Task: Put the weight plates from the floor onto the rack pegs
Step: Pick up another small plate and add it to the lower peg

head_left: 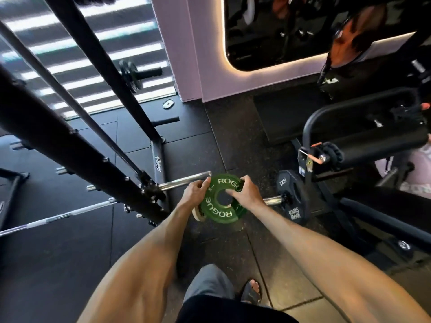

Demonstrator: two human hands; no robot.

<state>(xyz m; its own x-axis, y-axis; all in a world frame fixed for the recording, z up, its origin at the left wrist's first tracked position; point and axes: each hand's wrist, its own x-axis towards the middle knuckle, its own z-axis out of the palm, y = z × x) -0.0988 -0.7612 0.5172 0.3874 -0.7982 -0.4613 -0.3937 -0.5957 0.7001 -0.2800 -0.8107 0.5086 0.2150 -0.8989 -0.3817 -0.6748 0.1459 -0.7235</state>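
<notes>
- My left hand (194,191) and right hand (248,192) grip the green plate (217,211) by its upper rim.
- A chrome peg (186,180) juts just behind it.
- A black plate (294,201) stands nearby.

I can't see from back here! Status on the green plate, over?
Copy. Holding green plate, left hand and right hand on its edges. Off floor, not yet on peg. Peg tip beside plate, nothing between.

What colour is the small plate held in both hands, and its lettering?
The plate is green with white ROGUE lettering, clearest in the head view.
</notes>
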